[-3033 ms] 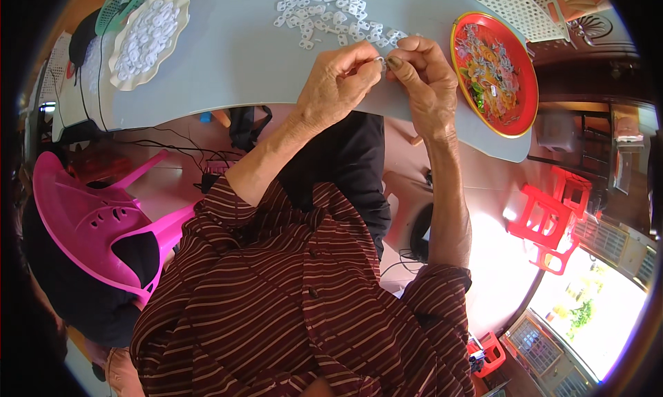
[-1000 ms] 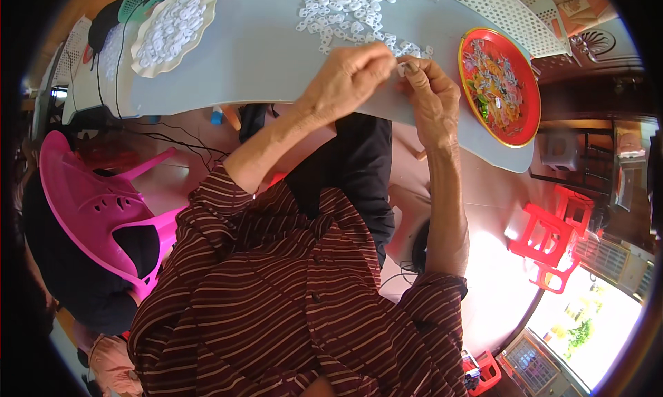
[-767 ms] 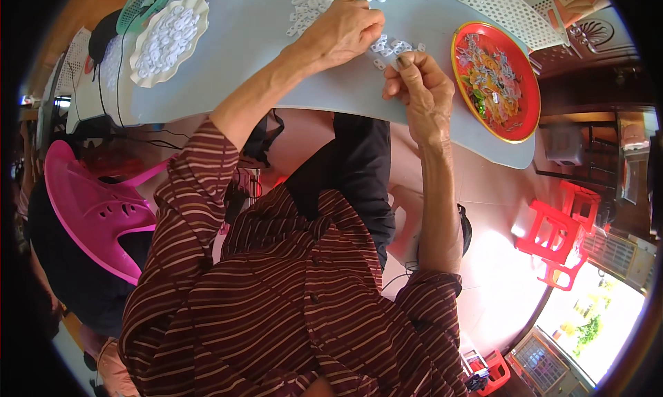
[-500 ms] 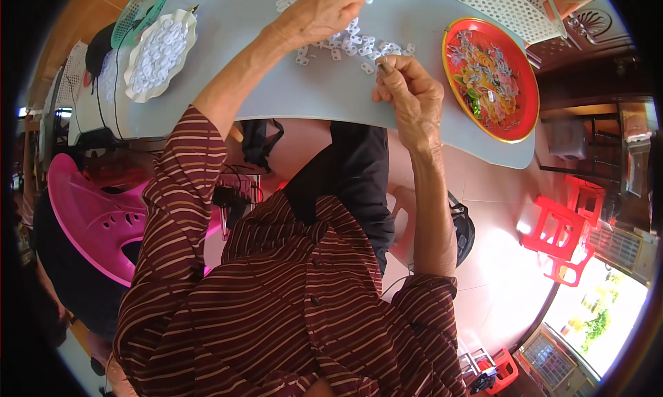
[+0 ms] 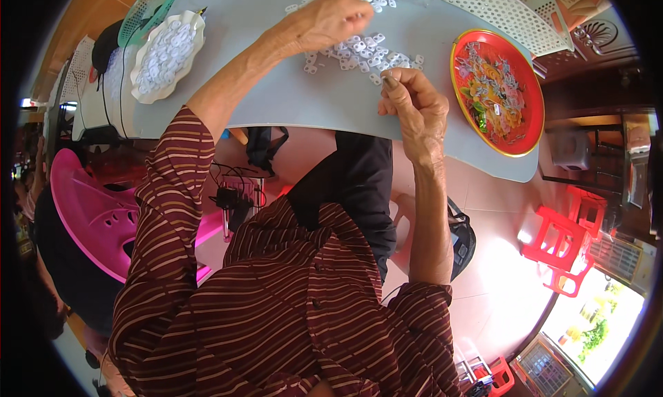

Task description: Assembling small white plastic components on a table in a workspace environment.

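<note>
Hands differ: left hand reaches, curled over the pile of white plastic rings mid-tabletop; right hand pinches a small piece near the front edge. Advisable: pick rings singly.

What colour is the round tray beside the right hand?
Red with a yellow rim, seen in the head view.

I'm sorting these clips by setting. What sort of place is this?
Probably a home or small workshop corner used for hand assembly. A grey table carries a scatter of small white plastic pieces, a white plate of them and a red tray; plastic stools stand on the tiled floor.
</note>
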The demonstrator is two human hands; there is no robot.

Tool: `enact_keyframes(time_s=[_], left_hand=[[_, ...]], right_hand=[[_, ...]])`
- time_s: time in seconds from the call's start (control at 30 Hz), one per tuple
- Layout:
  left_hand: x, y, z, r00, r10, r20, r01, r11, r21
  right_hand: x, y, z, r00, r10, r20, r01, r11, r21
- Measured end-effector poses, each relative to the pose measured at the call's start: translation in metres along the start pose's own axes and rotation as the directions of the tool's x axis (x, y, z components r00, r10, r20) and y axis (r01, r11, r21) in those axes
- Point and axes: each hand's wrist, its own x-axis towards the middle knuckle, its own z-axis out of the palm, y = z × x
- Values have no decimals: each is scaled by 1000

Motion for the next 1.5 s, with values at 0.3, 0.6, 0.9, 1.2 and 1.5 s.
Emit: enact_keyframes(time_s=[0.3,0.6,0.9,1.2,1.5], left_hand=[[13,-19,1,992,-53,-118,72,984,161],[16,-19,16,1000,-8,27,1,972,235],[4,-13,22,975,67,-212,-9,965,263],[-10,67,23,907,-415,-67,186,539,-821],[-28,69,17,878,-444,178,335,306,-891]], right_hand=[[-2,0,-1,1000,4,-2,-4,999,-50],[0,2,0,999,-27,-29,25,999,-48],[-1,2,-1,998,-49,-36,49,999,0],[1,2,1,996,-77,-37,78,996,45],[2,7,-3,984,-59,-167,95,972,215]])
